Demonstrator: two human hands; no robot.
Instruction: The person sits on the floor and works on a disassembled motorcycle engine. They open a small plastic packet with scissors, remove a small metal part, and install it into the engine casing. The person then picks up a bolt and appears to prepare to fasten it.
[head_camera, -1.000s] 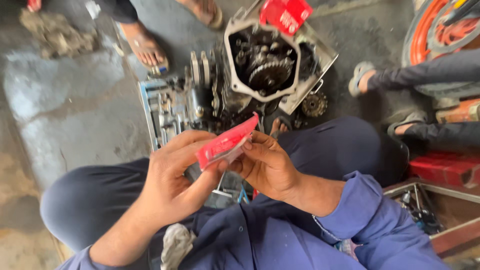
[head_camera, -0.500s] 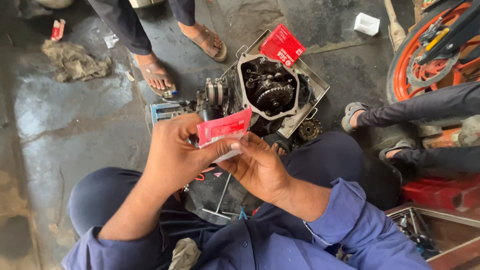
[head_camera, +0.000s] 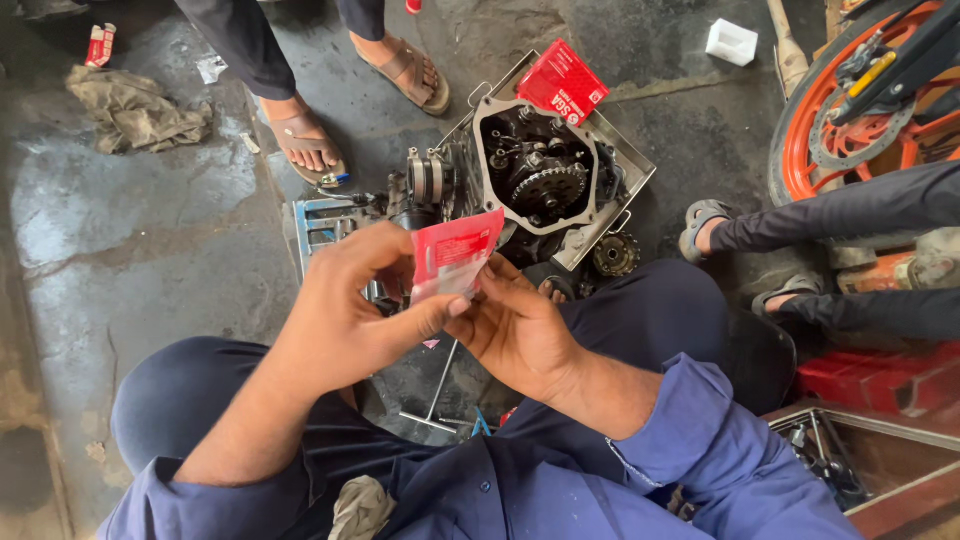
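Observation:
A small red and clear plastic packet (head_camera: 455, 255) is pinched between both my hands at the middle of the view. My left hand (head_camera: 355, 305) grips it from the left with thumb and fingers. My right hand (head_camera: 520, 325) holds its lower right edge. Beyond the packet an open engine case (head_camera: 535, 170) with gears lies on a metal tray (head_camera: 625, 165) on the concrete floor. My knees in dark blue trousers frame the hands.
A red box (head_camera: 562, 85) rests on the engine's far edge. A person's sandalled feet (head_camera: 310, 140) stand at the top left, near a rag (head_camera: 135, 110). Another person's legs (head_camera: 850, 215) reach in from the right by an orange wheel (head_camera: 830, 130). A red toolbox (head_camera: 880, 380) sits at right.
The view has tilted so the engine and packet sit lower in frame. The packet has turned more upright between my fingers; both hands keep hold of it.

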